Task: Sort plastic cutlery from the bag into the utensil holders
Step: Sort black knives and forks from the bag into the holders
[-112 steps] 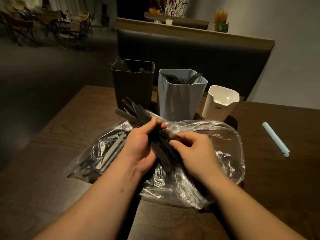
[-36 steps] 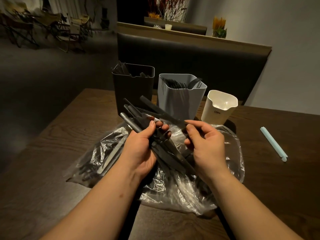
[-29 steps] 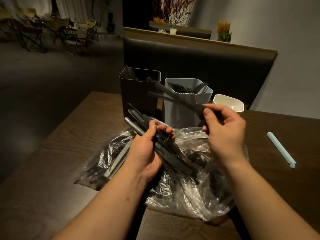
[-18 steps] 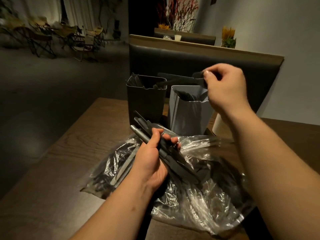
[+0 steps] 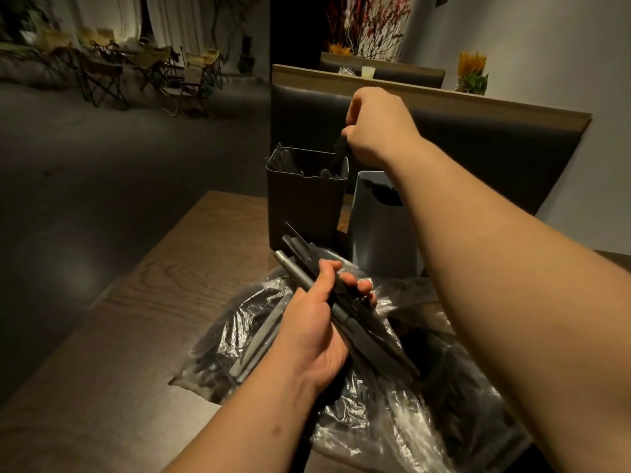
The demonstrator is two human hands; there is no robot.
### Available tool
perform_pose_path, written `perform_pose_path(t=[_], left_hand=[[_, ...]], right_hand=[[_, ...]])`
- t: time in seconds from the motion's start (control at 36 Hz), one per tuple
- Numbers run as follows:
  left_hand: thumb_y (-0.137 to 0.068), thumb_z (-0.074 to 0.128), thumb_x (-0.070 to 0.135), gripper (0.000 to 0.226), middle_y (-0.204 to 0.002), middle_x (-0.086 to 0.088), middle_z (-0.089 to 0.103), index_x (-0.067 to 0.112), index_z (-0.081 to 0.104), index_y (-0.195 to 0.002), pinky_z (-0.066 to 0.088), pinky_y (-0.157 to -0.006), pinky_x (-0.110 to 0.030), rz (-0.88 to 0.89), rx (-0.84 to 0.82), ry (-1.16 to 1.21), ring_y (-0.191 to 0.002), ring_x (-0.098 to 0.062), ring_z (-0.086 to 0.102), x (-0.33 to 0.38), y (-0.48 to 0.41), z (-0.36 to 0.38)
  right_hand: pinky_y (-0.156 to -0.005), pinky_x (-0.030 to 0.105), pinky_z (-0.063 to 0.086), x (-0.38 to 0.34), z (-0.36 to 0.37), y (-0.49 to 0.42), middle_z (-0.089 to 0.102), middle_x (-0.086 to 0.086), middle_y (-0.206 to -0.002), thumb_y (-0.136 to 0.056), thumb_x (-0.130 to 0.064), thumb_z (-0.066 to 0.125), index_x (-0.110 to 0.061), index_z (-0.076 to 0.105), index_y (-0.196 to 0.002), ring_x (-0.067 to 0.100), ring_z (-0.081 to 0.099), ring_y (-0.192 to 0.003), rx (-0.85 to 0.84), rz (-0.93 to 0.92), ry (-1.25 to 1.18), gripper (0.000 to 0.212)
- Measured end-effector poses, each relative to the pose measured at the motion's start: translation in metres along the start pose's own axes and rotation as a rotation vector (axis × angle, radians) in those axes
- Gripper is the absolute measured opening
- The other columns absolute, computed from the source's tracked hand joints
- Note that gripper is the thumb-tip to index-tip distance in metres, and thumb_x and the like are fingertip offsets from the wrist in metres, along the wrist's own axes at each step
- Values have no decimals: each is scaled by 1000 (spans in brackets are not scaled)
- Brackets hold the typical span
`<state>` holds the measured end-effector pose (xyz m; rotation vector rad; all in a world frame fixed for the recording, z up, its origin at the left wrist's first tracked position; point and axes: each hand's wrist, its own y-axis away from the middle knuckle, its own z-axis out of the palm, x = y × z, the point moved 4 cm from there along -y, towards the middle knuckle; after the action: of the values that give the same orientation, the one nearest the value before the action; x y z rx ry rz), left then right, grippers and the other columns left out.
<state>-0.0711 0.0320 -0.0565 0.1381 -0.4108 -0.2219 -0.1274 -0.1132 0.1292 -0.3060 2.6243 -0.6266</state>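
Our right hand (image 5: pixel 379 128) is up high over the black holder (image 5: pixel 304 206). Its fingers pinch one dark piece (image 5: pixel 339 148) by the top end, so the other end points down into the holder. We think it is about to drop in. Our left hand (image 5: pixel 316 331) is low, over the bag (image 5: pixel 368 425), well apart from the right one. It grips a bunch (image 5: pixel 374 337) of dark cutlery, so the next pieces are ready to pick. The grey holder (image 5: pixel 382 233) stands just beside the black one on the table (image 5: pixel 164 302). More cutlery lies in the bag.
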Motion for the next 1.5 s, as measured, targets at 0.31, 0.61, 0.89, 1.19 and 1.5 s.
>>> perform_pose_path(t=[0.31,0.61,0.89,1.19,1.5], left_hand=[[-87,60,33,26,-75,-6,55,11,58,-101,54,-80,-39,10,10,-2,-68,-21,61,0,-1,0],[-95,56,31,22,-75,-7,56,10,60,-97,53,-81,-40,9,20,-13,-69,-21,60,0,0,0],[-101,51,32,22,-74,-5,56,12,58,-98,54,-81,-39,10,34,-43,-68,-20,60,-1,2,3],[-102,49,32,21,-74,-4,55,13,58,-98,53,-82,-38,12,43,-72,-68,-18,59,-3,5,5],[-102,49,32,21,-76,-5,57,14,59,-97,55,-89,-41,3,30,-98,-75,-21,66,-3,4,3]], right_hand=[[-95,37,54,4,26,1,68,6,-111,-93,-22,68,-13,69,-117,21,64,-107,-258,41,-30,26],[-89,33,58,28,5,24,67,-2,-100,-84,-14,78,-17,66,-102,12,65,-99,63,-9,-565,22],[-68,26,60,55,-60,57,69,5,-102,-92,-9,69,-15,65,-99,15,72,-92,487,28,-895,11],[-89,30,58,106,-91,92,61,-8,-120,-88,-15,69,-16,62,-121,11,63,-111,865,-17,-574,34],[-97,31,48,90,-23,102,72,9,-118,-98,-20,55,-15,69,-127,27,65,-110,227,-150,-13,32]])
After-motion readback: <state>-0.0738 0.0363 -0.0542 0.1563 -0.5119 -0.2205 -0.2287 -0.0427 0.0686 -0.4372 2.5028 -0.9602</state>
